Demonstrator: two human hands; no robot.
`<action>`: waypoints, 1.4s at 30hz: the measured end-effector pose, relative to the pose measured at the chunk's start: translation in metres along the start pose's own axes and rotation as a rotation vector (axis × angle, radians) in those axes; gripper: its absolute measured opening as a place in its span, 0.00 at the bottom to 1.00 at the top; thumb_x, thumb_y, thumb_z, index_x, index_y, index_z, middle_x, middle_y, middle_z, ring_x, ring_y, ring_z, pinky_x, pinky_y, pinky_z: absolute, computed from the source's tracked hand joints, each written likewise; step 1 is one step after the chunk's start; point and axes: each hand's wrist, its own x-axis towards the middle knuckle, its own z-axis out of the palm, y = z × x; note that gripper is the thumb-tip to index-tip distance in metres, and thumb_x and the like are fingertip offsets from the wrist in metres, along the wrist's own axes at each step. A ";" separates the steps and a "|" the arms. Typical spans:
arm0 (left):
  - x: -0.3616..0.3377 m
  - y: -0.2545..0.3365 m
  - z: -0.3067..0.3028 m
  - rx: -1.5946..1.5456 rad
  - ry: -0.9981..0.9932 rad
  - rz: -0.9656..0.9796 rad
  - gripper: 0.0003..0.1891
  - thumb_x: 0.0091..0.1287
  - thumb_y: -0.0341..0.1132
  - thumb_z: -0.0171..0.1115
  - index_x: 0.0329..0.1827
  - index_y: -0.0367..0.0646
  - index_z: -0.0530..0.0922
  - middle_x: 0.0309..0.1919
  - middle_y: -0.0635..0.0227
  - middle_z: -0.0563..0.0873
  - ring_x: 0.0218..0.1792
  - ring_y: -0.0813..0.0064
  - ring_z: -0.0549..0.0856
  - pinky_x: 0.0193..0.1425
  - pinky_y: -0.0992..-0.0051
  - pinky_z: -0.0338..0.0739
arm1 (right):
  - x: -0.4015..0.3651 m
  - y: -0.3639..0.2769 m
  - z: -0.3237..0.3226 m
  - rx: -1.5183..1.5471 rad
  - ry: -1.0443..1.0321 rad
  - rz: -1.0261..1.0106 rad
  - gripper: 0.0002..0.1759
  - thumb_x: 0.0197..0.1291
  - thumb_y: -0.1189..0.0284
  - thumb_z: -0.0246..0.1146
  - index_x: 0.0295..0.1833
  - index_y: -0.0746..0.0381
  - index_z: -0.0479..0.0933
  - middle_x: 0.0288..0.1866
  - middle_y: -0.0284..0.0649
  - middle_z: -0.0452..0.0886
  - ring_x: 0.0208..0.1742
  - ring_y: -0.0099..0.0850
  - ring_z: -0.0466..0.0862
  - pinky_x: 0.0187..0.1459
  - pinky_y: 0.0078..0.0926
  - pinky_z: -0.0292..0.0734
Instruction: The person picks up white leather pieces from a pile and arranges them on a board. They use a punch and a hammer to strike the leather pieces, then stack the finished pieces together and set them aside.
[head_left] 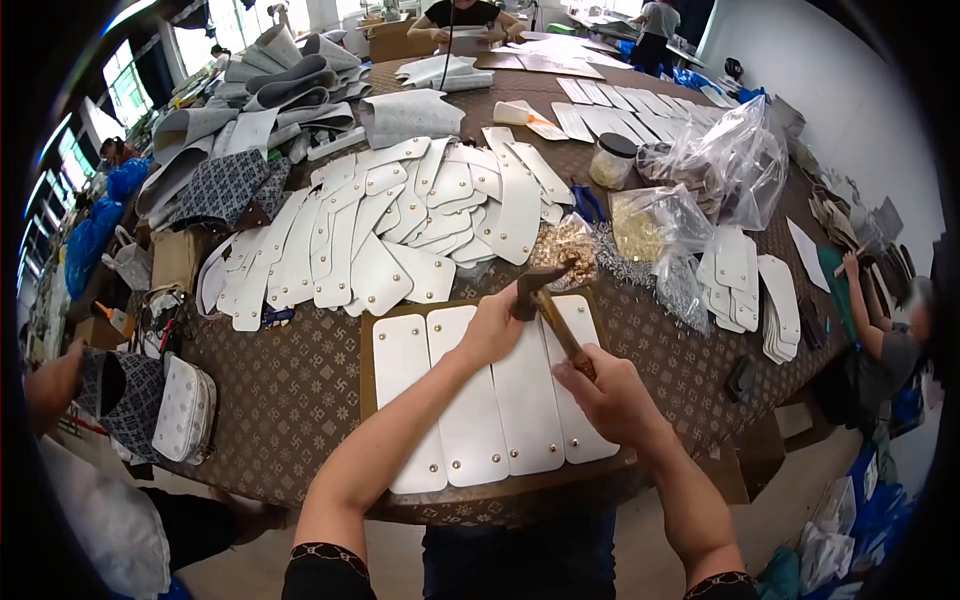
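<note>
My right hand (610, 395) is wrapped round the wooden handle of a hammer (562, 330). The hammer's dark head is raised beside my left hand (492, 328), whose closed fingertips are hidden behind it. Beneath both hands, several white strips (460, 400) with brass studs near their ends lie side by side on a brown board (368, 360). Just beyond the hammer head sits a bag of small brass studs (565, 243), with loose silvery pieces (622, 265) to its right.
A large heap of studded white strips (385, 220) covers the table's middle. Blue-handled pliers (588, 203), a jar (612, 160) and clear bags (745, 160) stand behind. Stacked strips (778, 308) and a black object (740, 378) lie right. Other people are around the table.
</note>
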 end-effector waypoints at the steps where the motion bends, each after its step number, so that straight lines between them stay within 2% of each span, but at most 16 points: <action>1: -0.012 0.018 0.002 -0.043 0.004 -0.038 0.11 0.80 0.27 0.60 0.60 0.35 0.80 0.34 0.61 0.88 0.34 0.78 0.80 0.44 0.76 0.78 | -0.020 -0.004 0.005 0.157 0.000 0.111 0.18 0.76 0.63 0.67 0.42 0.67 0.75 0.25 0.49 0.78 0.26 0.36 0.81 0.34 0.39 0.76; 2: -0.013 0.030 0.003 -0.082 0.015 -0.055 0.10 0.80 0.27 0.60 0.60 0.36 0.80 0.34 0.63 0.88 0.33 0.79 0.77 0.42 0.75 0.77 | -0.028 0.000 0.009 0.265 0.076 0.068 0.11 0.79 0.67 0.64 0.43 0.61 0.75 0.22 0.29 0.73 0.20 0.16 0.74 0.21 0.21 0.65; 4: -0.007 0.019 0.009 -0.149 0.034 -0.063 0.09 0.80 0.28 0.61 0.58 0.36 0.80 0.30 0.69 0.83 0.33 0.81 0.76 0.41 0.76 0.75 | -0.042 0.007 0.007 0.417 0.130 0.135 0.11 0.80 0.66 0.64 0.44 0.61 0.75 0.22 0.28 0.72 0.19 0.16 0.72 0.20 0.20 0.65; 6: -0.002 0.013 0.012 -0.275 0.013 -0.031 0.08 0.84 0.29 0.57 0.57 0.35 0.79 0.43 0.73 0.88 0.42 0.85 0.81 0.50 0.79 0.79 | -0.051 0.013 0.004 0.631 0.215 0.239 0.15 0.80 0.60 0.64 0.43 0.59 0.74 0.24 0.25 0.73 0.18 0.13 0.71 0.19 0.17 0.66; 13: 0.009 0.022 0.031 -0.172 -0.036 -0.049 0.07 0.83 0.29 0.58 0.57 0.36 0.80 0.39 0.74 0.88 0.39 0.86 0.80 0.46 0.80 0.76 | -0.058 0.019 -0.016 0.627 0.204 0.303 0.16 0.79 0.59 0.65 0.45 0.61 0.75 0.24 0.27 0.73 0.19 0.14 0.71 0.20 0.18 0.66; 15: 0.007 0.030 0.026 -0.038 -0.061 -0.095 0.07 0.82 0.29 0.59 0.55 0.36 0.81 0.35 0.75 0.86 0.36 0.86 0.79 0.43 0.80 0.75 | -0.053 -0.016 -0.051 0.398 0.177 0.121 0.16 0.80 0.60 0.64 0.46 0.62 0.75 0.24 0.28 0.74 0.19 0.14 0.71 0.20 0.17 0.66; 19: 0.005 0.033 0.031 -0.054 -0.018 -0.069 0.07 0.82 0.30 0.60 0.54 0.36 0.82 0.32 0.73 0.84 0.34 0.85 0.77 0.43 0.80 0.76 | -0.027 -0.065 -0.079 0.778 0.531 -0.638 0.14 0.81 0.63 0.61 0.47 0.63 0.76 0.25 0.30 0.76 0.20 0.14 0.71 0.21 0.16 0.64; 20: 0.005 0.034 0.031 -0.054 -0.019 -0.067 0.07 0.82 0.30 0.60 0.54 0.36 0.82 0.32 0.73 0.84 0.34 0.85 0.77 0.43 0.80 0.76 | -0.013 -0.063 -0.066 0.943 0.539 -0.692 0.16 0.82 0.60 0.60 0.47 0.63 0.76 0.25 0.30 0.77 0.19 0.17 0.73 0.21 0.18 0.65; 22: 0.006 0.035 0.031 -0.033 -0.037 -0.080 0.08 0.80 0.29 0.61 0.56 0.37 0.83 0.32 0.70 0.86 0.34 0.82 0.80 0.44 0.78 0.78 | 0.001 -0.015 -0.035 0.446 0.411 -0.069 0.19 0.81 0.58 0.60 0.45 0.66 0.76 0.24 0.36 0.78 0.21 0.25 0.77 0.23 0.26 0.70; 24: -0.004 0.029 0.034 -0.007 -0.045 -0.061 0.08 0.79 0.28 0.61 0.56 0.37 0.83 0.32 0.69 0.86 0.35 0.81 0.80 0.45 0.77 0.78 | 0.017 0.051 -0.011 -0.178 0.106 -0.080 0.16 0.80 0.61 0.62 0.41 0.61 0.77 0.24 0.29 0.74 0.19 0.20 0.72 0.22 0.21 0.65; 28: -0.005 0.032 0.029 0.031 -0.067 -0.133 0.08 0.79 0.27 0.60 0.56 0.35 0.81 0.36 0.65 0.90 0.38 0.82 0.84 0.47 0.76 0.80 | -0.030 0.028 -0.007 0.189 0.067 0.157 0.14 0.79 0.64 0.64 0.41 0.63 0.75 0.24 0.28 0.75 0.19 0.17 0.73 0.21 0.22 0.64; 31: 0.012 0.026 0.035 -0.116 -0.056 -0.086 0.06 0.83 0.28 0.58 0.53 0.35 0.80 0.42 0.69 0.92 0.41 0.86 0.82 0.49 0.81 0.78 | -0.042 0.031 -0.011 0.660 0.248 0.198 0.13 0.82 0.63 0.61 0.45 0.61 0.72 0.21 0.27 0.69 0.16 0.16 0.68 0.18 0.19 0.62; 34: 0.023 0.022 0.052 -0.230 -0.062 -0.051 0.06 0.84 0.28 0.58 0.55 0.36 0.79 0.45 0.70 0.92 0.44 0.85 0.83 0.52 0.81 0.78 | -0.051 0.045 -0.010 0.714 0.343 0.261 0.13 0.82 0.62 0.61 0.45 0.60 0.72 0.22 0.28 0.70 0.16 0.16 0.68 0.18 0.19 0.62; 36: 0.032 0.020 0.068 -0.130 -0.012 0.049 0.08 0.82 0.27 0.61 0.44 0.35 0.71 0.29 0.64 0.82 0.32 0.81 0.78 0.37 0.74 0.75 | -0.055 0.055 -0.012 0.702 0.317 0.264 0.14 0.82 0.62 0.61 0.45 0.60 0.72 0.22 0.28 0.71 0.16 0.16 0.68 0.18 0.19 0.63; 37: 0.032 0.020 0.074 -0.151 -0.018 0.081 0.09 0.82 0.28 0.61 0.43 0.36 0.70 0.29 0.64 0.82 0.33 0.79 0.82 0.38 0.73 0.76 | -0.056 0.057 -0.014 0.690 0.291 0.265 0.14 0.82 0.62 0.61 0.45 0.60 0.72 0.22 0.28 0.71 0.16 0.16 0.68 0.18 0.19 0.63; 42: 0.032 0.023 0.077 -0.126 -0.066 0.002 0.07 0.82 0.29 0.61 0.48 0.35 0.74 0.30 0.64 0.83 0.35 0.77 0.85 0.39 0.73 0.78 | -0.059 0.022 -0.049 0.508 0.207 0.234 0.16 0.81 0.58 0.61 0.45 0.61 0.74 0.22 0.28 0.73 0.17 0.15 0.70 0.19 0.18 0.64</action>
